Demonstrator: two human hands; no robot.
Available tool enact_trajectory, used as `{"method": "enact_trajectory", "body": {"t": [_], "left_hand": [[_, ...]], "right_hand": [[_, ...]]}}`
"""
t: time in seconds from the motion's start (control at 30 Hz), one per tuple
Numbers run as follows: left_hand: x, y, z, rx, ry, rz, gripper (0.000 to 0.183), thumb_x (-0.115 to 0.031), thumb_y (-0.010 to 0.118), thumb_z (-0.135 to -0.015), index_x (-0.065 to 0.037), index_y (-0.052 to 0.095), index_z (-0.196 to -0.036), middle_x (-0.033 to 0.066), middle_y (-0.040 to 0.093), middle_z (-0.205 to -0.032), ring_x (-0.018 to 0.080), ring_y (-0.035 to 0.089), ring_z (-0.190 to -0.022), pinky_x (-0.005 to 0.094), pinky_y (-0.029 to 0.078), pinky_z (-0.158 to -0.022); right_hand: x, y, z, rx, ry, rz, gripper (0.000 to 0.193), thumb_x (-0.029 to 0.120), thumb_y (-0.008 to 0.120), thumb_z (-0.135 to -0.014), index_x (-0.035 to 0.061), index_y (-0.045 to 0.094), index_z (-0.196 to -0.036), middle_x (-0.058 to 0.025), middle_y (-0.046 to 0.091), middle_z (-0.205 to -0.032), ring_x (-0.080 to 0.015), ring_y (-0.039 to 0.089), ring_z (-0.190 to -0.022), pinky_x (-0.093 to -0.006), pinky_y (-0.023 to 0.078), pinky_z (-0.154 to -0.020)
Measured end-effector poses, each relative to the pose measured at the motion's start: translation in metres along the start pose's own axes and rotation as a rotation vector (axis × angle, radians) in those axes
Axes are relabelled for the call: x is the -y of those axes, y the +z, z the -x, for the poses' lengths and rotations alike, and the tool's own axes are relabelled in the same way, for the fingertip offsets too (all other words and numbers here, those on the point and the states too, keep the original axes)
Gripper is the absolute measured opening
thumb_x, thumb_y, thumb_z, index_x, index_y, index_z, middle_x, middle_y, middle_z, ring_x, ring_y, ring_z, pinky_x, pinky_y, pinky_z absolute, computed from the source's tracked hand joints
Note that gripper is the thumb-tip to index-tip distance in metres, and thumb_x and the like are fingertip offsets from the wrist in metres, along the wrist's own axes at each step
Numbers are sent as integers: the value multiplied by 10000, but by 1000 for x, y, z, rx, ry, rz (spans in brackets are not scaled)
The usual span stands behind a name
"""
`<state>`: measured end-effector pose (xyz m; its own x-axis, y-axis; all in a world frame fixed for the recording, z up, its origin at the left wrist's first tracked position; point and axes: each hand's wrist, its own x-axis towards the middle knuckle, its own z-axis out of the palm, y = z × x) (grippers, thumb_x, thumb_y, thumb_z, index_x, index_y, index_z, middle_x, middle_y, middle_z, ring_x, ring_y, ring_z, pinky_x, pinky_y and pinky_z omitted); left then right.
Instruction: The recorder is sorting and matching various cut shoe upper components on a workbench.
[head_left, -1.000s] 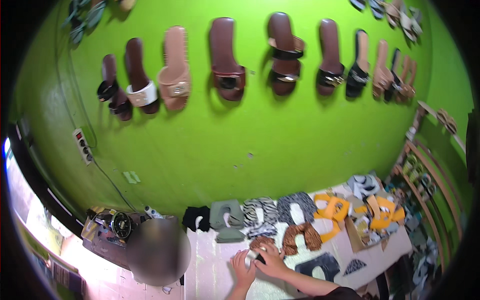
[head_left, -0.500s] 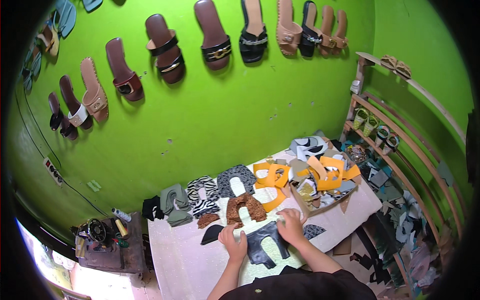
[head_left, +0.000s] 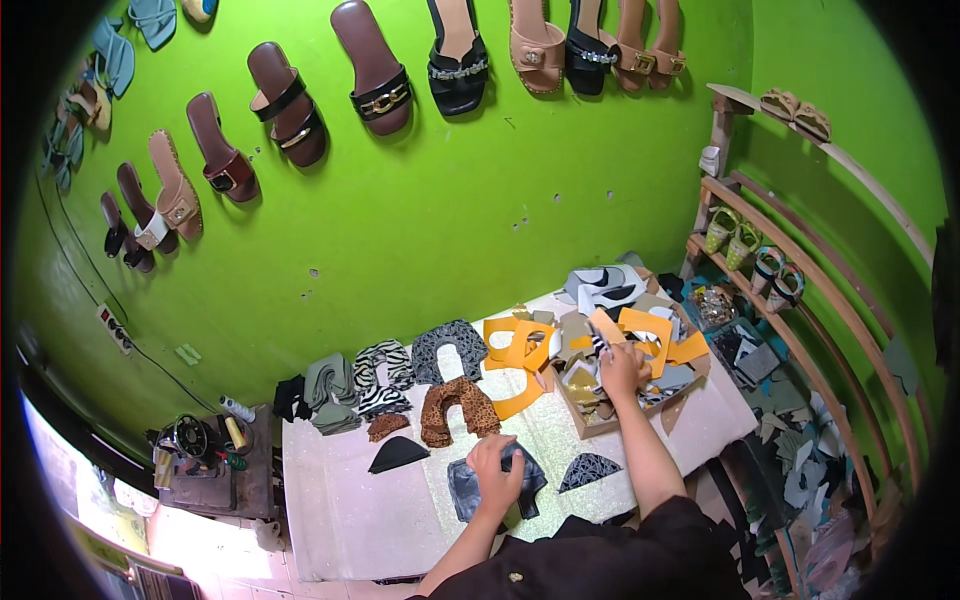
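My left hand (head_left: 496, 476) is closed with bent fingers over a black arch-shaped leather piece (head_left: 466, 492) at the table's near side, partly covering it. Farther right, my right hand (head_left: 624, 370) is over the cardboard box (head_left: 600, 428) of scraps. Its fingers are closed on a small black-and-white striped scrap (head_left: 600, 343). To either side of the black piece lie a black wedge-shaped piece (head_left: 398, 455) and a grey patterned wedge (head_left: 588, 472). Beyond my left hand is a stack of brown leopard-print arches (head_left: 458, 408).
Along the table's back lie grey-green pieces (head_left: 334, 392), zebra-print pieces (head_left: 384, 376), grey speckled arches (head_left: 449, 350) and orange cutouts (head_left: 520, 343). A sewing machine (head_left: 190, 440) stands at left. Wooden shelves (head_left: 780, 240) with shoes rise at right, above heaped scraps (head_left: 810, 430).
My right hand has left the black leather piece and moved up and right to the scrap box. My left hand stays at the piece. The view has shifted slightly.
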<state>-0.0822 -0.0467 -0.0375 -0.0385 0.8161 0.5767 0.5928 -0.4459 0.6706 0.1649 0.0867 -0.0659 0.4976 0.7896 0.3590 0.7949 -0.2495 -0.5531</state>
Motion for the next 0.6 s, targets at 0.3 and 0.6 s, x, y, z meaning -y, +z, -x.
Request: {"method": "enact_trajectory", "body": {"t": [0.3, 0.6], "left_hand": [[-21, -2, -29, 43, -147, 264, 312, -39, 638, -748, 5, 551, -1045, 140, 583, -918, 244, 576, -867, 340, 448, -793], [-29, -1, -34, 369, 25, 120, 351, -154, 630, -819, 6, 539, -1118, 185, 594, -989, 331, 577, -921, 352, 450, -809]], "right_hand": [[35, -66, 33, 442, 48, -1171, 240, 172, 642, -826, 2, 564, -976, -26, 607, -848, -79, 536, -735, -240, 433, -649], [38, -87, 100, 900, -402, -583, 245, 204, 576, -856, 46, 529, -1037, -172, 617, -787, -317, 612, -708, -397, 453, -635]]}}
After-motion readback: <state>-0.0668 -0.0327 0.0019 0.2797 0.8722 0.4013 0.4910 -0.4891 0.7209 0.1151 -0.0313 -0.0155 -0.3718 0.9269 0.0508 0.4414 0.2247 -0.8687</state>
